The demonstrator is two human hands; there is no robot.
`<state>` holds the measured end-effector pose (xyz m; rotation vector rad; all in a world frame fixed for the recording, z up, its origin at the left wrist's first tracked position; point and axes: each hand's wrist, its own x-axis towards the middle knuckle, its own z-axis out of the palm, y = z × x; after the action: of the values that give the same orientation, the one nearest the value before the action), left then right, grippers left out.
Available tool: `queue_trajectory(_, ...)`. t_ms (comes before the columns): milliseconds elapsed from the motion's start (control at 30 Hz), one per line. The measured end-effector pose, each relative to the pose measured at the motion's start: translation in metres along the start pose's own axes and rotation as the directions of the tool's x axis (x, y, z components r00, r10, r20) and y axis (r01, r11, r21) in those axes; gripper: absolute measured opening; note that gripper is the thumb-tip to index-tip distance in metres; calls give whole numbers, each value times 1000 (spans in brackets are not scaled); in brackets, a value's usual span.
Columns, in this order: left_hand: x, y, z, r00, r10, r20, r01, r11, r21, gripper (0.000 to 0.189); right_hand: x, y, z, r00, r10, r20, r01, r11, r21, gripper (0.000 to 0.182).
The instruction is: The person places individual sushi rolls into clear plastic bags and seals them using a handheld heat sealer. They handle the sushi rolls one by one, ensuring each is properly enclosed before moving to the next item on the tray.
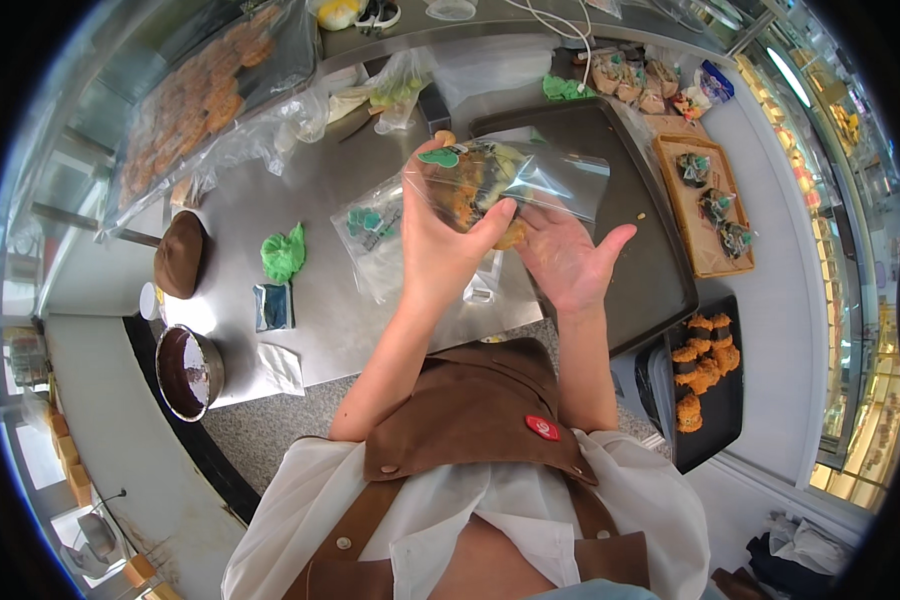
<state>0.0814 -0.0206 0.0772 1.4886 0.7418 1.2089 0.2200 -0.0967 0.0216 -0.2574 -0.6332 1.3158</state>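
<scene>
My left hand [442, 240] grips a clear plastic bag [562, 180] with a green printed mark, its thumb across the front. Inside lies a baked food item [469, 184] with brown and pale toppings; its exact kind is unclear. Beneath the bag, my right hand [566, 255] is palm up, its thumb spread away and its fingers partly hidden behind the bag; whether they bear its weight cannot be told. More clear bags [375, 240] with green print lie flat on the steel table [322, 322], left of and partly behind my left hand.
A large dark tray [645, 285] lies at the right, beside a wicker tray [746, 255] of wrapped items. A black tray [727, 431] holds crumbed buns. Leftward are a green crumpled cloth or bag [283, 253], a blue packet [273, 307], a brown object [180, 255] and a metal bowl [214, 367].
</scene>
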Motion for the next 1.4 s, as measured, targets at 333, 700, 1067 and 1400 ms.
queue_trajectory(333, -9, 4, 8, 996, 69, -53, -60, 985, 164, 77, 5, 20, 2, 933, 28, -360, -27, 1000, 9, 36)
queue_trajectory(700, -21, 3, -9, 994, -81, 71, 86, 994, -71, 46, 2, 33, -8, 815, -18, -580, 35, 999, 18, 24)
queue_trajectory(1067, -25, -24, -3, 885, -465, 24, 426, 788, -444, 32, -9, 40, -25, 847, -11, -532, -13, 999, -42, 37)
queue_trajectory(1400, -32, -26, 0, 745, -628, 224, 603, 493, -627, 41, -7, 28, -13, 832, -73, -549, 8, 993, -120, 29)
